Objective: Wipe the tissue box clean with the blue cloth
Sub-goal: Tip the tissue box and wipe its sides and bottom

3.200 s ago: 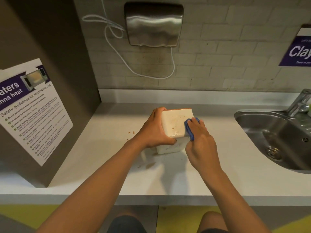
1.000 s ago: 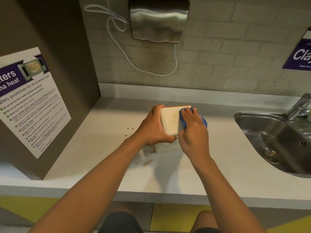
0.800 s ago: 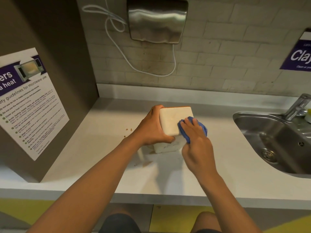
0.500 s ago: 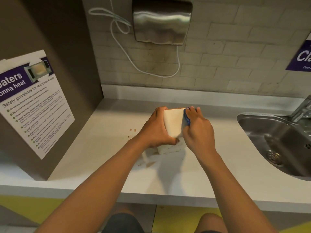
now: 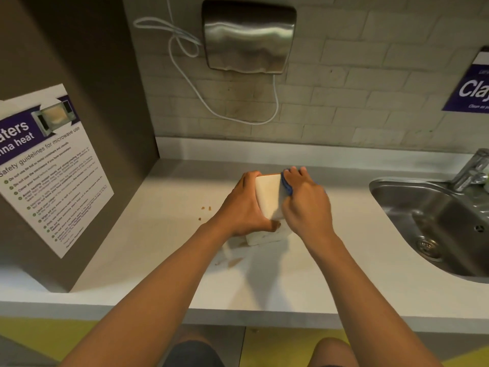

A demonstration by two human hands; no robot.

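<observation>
A cream-white tissue box (image 5: 268,197) stands on the white counter (image 5: 158,234), tilted toward me. My left hand (image 5: 244,205) grips its left side, thumb curled round the near edge. My right hand (image 5: 307,202) covers the box's right half and presses the blue cloth (image 5: 287,188) against its top face. Only a thin strip of the cloth shows beside my fingers. The box's right side is hidden behind my right hand.
A steel sink (image 5: 434,223) with a tap (image 5: 471,170) lies to the right. Brown crumbs (image 5: 205,208) dot the counter left of the box. A dark panel with a safety poster (image 5: 45,168) stands at the left. A metal hand dryer (image 5: 248,38) hangs on the tiled wall.
My right hand has moved the cloth from the box's near right edge up and across its top face toward the far edge. My left hand keeps its grip.
</observation>
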